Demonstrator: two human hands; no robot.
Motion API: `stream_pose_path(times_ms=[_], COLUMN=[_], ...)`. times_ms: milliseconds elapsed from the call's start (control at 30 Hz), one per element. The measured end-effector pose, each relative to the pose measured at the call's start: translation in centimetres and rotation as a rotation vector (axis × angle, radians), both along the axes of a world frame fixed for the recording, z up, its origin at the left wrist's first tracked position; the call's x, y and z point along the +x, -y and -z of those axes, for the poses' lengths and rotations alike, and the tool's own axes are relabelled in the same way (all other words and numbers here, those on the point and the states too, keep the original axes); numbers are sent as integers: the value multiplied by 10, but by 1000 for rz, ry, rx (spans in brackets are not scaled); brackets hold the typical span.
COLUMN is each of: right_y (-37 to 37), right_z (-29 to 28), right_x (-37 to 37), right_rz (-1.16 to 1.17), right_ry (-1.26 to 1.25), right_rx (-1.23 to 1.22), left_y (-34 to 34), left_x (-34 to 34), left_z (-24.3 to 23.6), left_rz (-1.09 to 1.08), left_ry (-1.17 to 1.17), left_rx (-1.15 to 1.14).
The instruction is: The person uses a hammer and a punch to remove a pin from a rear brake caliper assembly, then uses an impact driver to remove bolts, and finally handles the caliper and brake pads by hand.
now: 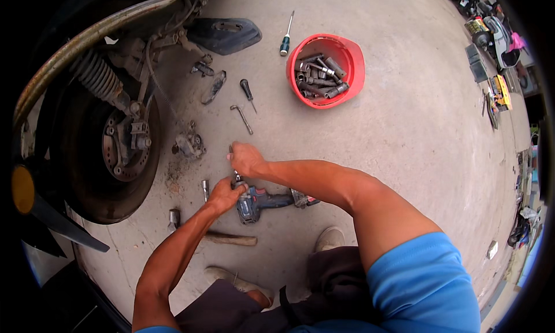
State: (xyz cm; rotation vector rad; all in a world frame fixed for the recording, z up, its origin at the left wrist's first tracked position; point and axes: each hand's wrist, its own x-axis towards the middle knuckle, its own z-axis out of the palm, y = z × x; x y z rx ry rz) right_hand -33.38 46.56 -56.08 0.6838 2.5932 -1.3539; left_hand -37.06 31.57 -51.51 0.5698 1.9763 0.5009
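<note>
Cordless impact driver [248,210] lies on its side on the concrete floor [413,122], just in front of the person's feet, nose pointing away, grip and battery toward the right. Left hand [224,195] at the nose, fingers clamped around it; right hand [246,160] just beyond, fingers closed on a slim metal shaft [236,176] in line with the nose. State of work, as I judge it: hands are at the fitting end of the tool, and whether the shaft is seated or loose I cannot tell; the driver is on no fastener at present. At the wheel, the brake disc [130,170] is exposed, and a grimy metal assembly [191,143], perhaps a caliper, sits beside the tyre [75,177], apart from the disc; so some dismantling looks done, with no refitting evident. Other tools lie about: L-shaped wrench [242,120], black-handled screwdriver [247,90], socket [205,190], wood-handled hammer [231,239]. Red hard hat [356,73], upturned, holds a heap of sockets [324,79]. Hard to make out: the shaft's join with the nose, covered by the fingers; the driver's trigger, too small to read; the hammer, partly behind the left forearm; the vehicle, cut off and dark at the left rim; right-hand clutter [497,41], bent and small at the edge.
</note>
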Motion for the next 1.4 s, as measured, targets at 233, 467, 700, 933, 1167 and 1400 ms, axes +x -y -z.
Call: stream_pose_path(times_ms=[233,467,700,933,1167,1400], right_y=[-20,-77,-172,-193,-232,-239], right_z=[-1,-28,-104,-121,-107,-83], right_x=[-14,-26,21,49,78,91], right_rz=[283,196,-201,-186,39,-27], right_ry=[-88,-154,-391,-354,63,-44], right_rx=[13,148,994,1206,953,534], left_y=[-6,10,56,67,33,9], left_x=[-4,0,-38,-80,-95,-120], left_z=[-3,11,-26,-21,-24,-2], left_rz=[159,67,-343,-697,-671,-523], left_ry=[-91,-52,-300,-474,-233,-374], left_rx=[-99,-15,57,294,350,219])
